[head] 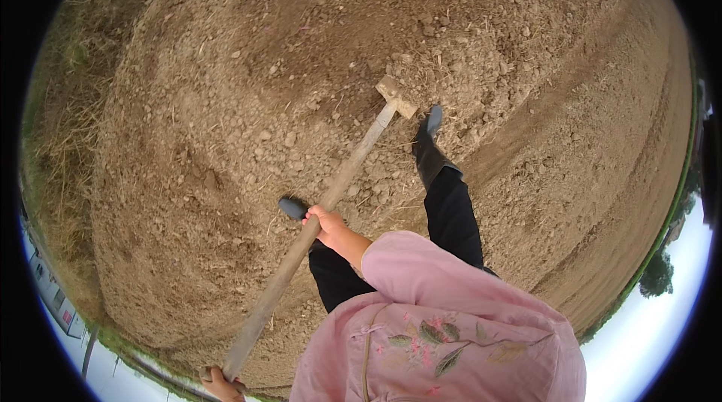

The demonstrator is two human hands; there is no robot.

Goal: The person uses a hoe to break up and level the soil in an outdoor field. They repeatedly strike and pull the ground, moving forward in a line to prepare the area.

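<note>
A long-handled hoe (352, 162) runs slantwise from the lower left up to the middle of the view. Its handle is worn wood, and its short head (396, 97) is caked with dry soil. Partway along the handle, my right hand (327, 224) has its fingers wrapped around the wood. My left hand (221, 385) grips near the handle's upper end, partly cut off by the bottom rim. The hoe's head lies low over loose, cloddy soil (293, 120), close to my right boot (431, 145); whether it touches the ground I cannot tell.
My left boot (293, 208) stands beside the handle. Dry grass and weeds (70, 103) border the soil on the left. Smoother tilled ground (598, 176) with long furrows stretches right. A white building (56, 295) and a dark pole (88, 352) show at the lower left rim.
</note>
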